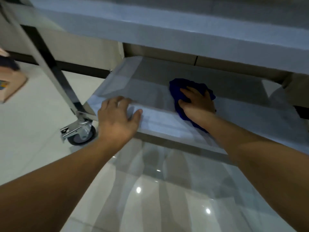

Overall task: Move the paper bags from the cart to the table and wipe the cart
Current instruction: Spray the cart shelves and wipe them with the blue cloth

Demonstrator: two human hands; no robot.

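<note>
On the lower shelf [150, 87] of the steel cart [117, 25]: blue cloth [182, 87], pressed flat under the right hand [197, 102], fingers spread. Left hand [117, 118], grip closed over the shelf's front lip. Upper shelf overhangs, crowding the reach. Caster [82, 133], lock state unclear; cart could roll under pressure. Paper bag [10, 82], blurred, left edge, off the cart.
</note>
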